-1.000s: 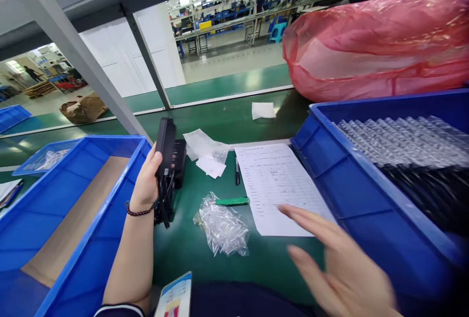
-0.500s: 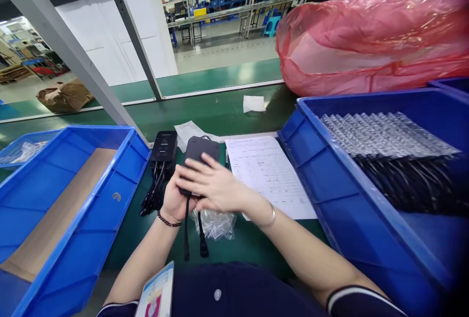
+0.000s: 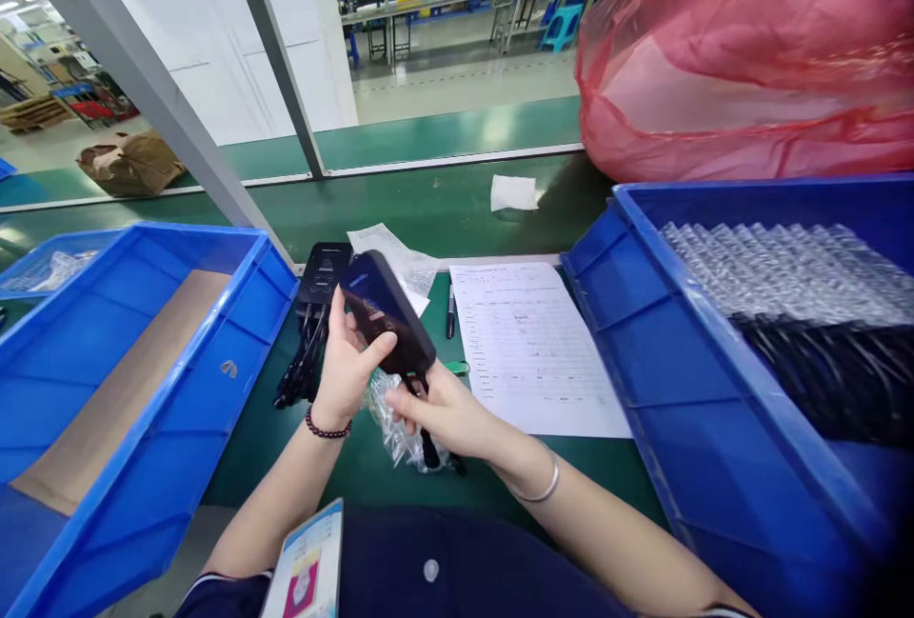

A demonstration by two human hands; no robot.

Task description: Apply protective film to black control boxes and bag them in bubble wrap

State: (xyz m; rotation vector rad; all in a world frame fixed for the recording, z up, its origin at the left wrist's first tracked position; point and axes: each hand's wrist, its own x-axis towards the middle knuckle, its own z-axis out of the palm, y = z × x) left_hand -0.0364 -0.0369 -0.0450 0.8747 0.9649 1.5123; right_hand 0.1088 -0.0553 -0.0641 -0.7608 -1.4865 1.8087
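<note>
The print on the white sheet is too small to read, but I can see rows of lines and some dark marks. The marks on the second box and the badge are too tiny to read too.

One black box is held up over the green bench, tipped to one side. The left hand has its fingers around its side, with the thumb on the front. The right hand has its fingers closed on the cords at its low end. Clear bags lie under the cords. One pen lies just left of the sheet. Two big blue bins stand, one on each side.
</note>
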